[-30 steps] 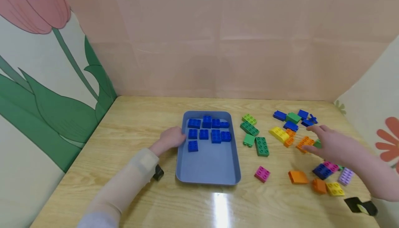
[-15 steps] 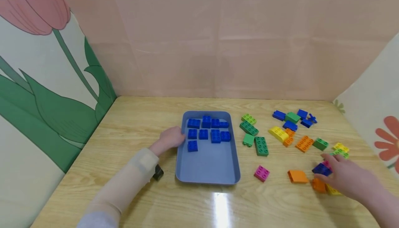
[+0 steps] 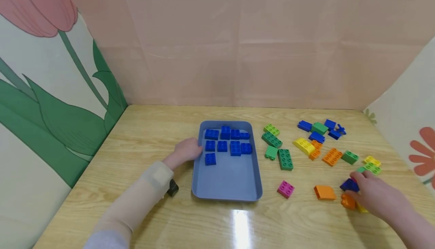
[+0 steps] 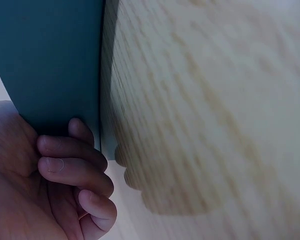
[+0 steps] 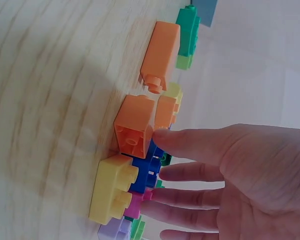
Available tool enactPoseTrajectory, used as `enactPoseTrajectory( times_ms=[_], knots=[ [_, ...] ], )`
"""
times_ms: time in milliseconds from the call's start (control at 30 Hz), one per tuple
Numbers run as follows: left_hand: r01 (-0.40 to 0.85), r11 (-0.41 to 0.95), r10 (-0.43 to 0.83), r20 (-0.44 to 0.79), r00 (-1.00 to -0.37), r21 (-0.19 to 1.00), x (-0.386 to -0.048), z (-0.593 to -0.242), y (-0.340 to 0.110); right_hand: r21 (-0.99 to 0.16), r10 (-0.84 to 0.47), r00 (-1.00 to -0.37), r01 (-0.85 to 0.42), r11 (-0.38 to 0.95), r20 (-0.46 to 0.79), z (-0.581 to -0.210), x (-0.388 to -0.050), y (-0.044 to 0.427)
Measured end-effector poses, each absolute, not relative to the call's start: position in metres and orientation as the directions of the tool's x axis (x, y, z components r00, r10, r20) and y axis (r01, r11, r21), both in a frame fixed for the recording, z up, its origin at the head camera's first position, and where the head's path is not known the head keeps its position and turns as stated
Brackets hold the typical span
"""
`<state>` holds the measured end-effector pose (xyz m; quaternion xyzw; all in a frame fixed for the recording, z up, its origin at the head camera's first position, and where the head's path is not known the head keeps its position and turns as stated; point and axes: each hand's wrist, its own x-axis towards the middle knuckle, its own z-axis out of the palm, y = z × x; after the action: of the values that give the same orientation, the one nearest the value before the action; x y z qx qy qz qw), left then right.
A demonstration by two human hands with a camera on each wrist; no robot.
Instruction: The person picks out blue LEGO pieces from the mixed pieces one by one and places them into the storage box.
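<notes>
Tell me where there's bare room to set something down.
Bare: the tray's near end, in front of its blue bricks; the table beyond the left hand, between tray and tulip wall; the table before the tray. Crowded: around the right hand, among mixed bricks, and the far-right cluster.

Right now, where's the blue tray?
In the head view, the tray sits near the middle, left hand at its left edge, green bricks to its right.

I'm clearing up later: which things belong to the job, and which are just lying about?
Likely the job's:
tray, held by left hand
blue blocks inside it
dark blue block at right hand
loose blue blocks

Seemingly just lying about:
pink blocks
orange blocks
yellow blocks
green blocks
</notes>
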<state>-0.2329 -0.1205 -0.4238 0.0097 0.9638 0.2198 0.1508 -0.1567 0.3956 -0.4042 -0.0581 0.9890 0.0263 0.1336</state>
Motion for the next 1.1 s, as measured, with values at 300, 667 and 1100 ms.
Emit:
enactPoseTrajectory(
  times_ms=[300, 667, 1100],
  knots=[
    [-0.05, 0.901, 0.087, -0.292, -0.953, 0.43, -0.233, -0.422, -0.121, -0.029, -0.144, -0.959, -0.142, 0.989, -0.244, -0.404, -0.159, 0.399],
    [-0.043, 0.905, 0.086, -0.28, -0.956, 0.424, -0.231, -0.42, -0.12, 0.005, -0.133, -0.963, -0.138, 0.99, -0.235, -0.4, -0.157, 0.394],
    [-0.053, 0.902, 0.084, -0.294, -0.952, 0.428, -0.232, -0.421, -0.121, 0.021, -0.127, -0.97, -0.134, 0.991, -0.209, -0.4, -0.154, 0.388]
  ],
)
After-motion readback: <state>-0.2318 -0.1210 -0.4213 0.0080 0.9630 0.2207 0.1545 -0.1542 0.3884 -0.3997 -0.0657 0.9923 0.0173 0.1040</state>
